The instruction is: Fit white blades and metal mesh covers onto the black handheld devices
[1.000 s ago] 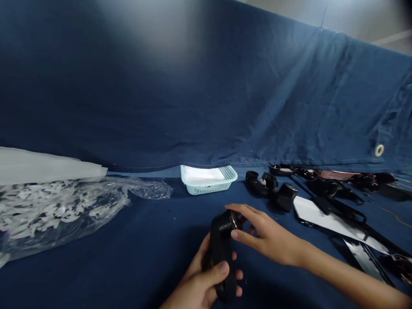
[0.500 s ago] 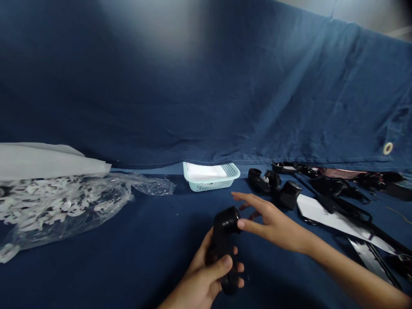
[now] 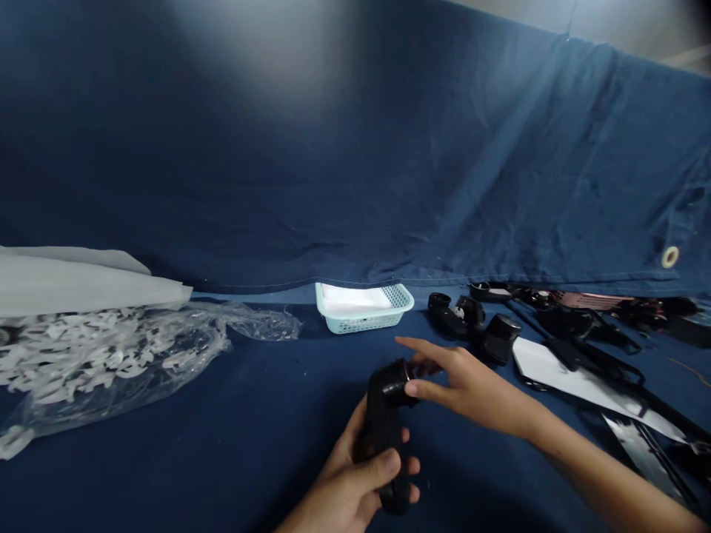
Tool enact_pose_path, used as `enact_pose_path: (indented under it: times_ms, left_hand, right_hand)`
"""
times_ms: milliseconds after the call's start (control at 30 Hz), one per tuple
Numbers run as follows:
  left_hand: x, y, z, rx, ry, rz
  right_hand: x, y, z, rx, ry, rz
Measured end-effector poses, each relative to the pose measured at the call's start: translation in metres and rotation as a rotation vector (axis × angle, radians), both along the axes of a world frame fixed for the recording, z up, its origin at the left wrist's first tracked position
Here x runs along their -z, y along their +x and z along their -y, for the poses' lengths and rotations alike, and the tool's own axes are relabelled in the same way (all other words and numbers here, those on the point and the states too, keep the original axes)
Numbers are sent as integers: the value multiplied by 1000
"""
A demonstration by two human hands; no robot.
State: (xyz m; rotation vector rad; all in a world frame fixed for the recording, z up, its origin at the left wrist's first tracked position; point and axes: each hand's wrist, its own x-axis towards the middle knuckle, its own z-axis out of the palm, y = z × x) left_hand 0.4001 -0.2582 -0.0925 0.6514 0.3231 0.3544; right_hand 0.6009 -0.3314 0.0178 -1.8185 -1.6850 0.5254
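Note:
My left hand (image 3: pixel 358 470) is wrapped round the lower part of a black, angled handheld device (image 3: pixel 383 422), its thumb pressed along the front. The device stands nearly upright, with its short round head turned to the right. At the rim of that head, my right hand (image 3: pixel 452 377) pinches with its thumb and curled fingers, while the index finger stretches out past it. The exact contact behind the head is partly hidden.
A pale blue basket (image 3: pixel 364 323) holding white material stands behind the hands. On the left lies a clear plastic bag (image 3: pixel 183 363) of white parts. Black parts (image 3: pixel 500 337), a white panel (image 3: pixel 555 366) and dark rods lie at right. A blue cloth (image 3: pixel 333 185) hangs across the back.
My right hand's fingers have curled in closer to the device's head, and the hand has shifted slightly left. My left hand keeps the same hold.

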Motion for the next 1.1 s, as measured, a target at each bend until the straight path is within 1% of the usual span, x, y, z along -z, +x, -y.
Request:
enact_pose_path:
  times_ms: [67,133,200,267,333,367,400,433,467,533,567,600,633,667,700,733,767,800,867,900,967,1100]
  left_hand:
    - [2,1,0,-13,-26,-15]
    - [2,1,0,-23,-49,-33]
    - [1,1,0,-25,-64,-38]
    - [-3,-1,0,-10,-71,-38]
    - [-7,-2,-1,5,-70,-35]
    - [-7,-3,-1,13,-69,-30]
    - [-7,-3,-1,22,-67,-20]
    - [-7,-3,-2,31,-66,-8]
    - [-6,-3,-3,42,-65,6]
    - [-2,-3,-4,63,-62,28]
    - [-1,-3,-4,68,-58,33]
    - [1,-3,-5,66,-54,37]
    - [2,-4,-5,62,-51,41]
    - [3,-4,-5,63,-46,44]
    - [3,-4,-6,64,-42,47]
    - [4,-4,-6,68,-38,52]
    - [5,-4,-6,78,-36,59]
    - [5,-4,-6,91,-34,68]
    - [6,-3,-7,114,-32,82]
    - [5,-3,-7,119,-32,84]
    - [2,-4,-6,126,-24,69]
    - [-10,-5,-2,106,46,9]
  right_hand:
    - [-6,8,1,40,55,-54]
    - [-19,19,6,130,170,-131]
    - [-35,33,16,190,357,-294]
    - [-52,47,32,245,602,-550]
    - [-62,62,51,360,836,-759]
    - [-65,69,59,394,947,-840]
    - [-65,75,64,405,1019,-931]
    - [-63,80,67,417,1063,-1013]
    - [-59,83,66,431,1073,-1082]
    - [-49,81,54,436,925,-1146]
    - [-43,76,45,443,882,-1135]
    - [-37,69,34,442,792,-1117]
    - [-31,60,24,434,816,-1105]
    - [-25,50,14,428,803,-1076]
    - [-20,40,5,415,762,-991]
    - [-14,30,-1,377,672,-879]
    - [-9,21,-6,318,549,-737]
    - [-4,12,-8,232,414,-579]
    - [4,1,-9,35,233,-315]
    - [8,-3,-8,-46,188,-234]
    - [12,-5,-5,-137,167,-174]
    - [20,1,1,-130,181,-210]
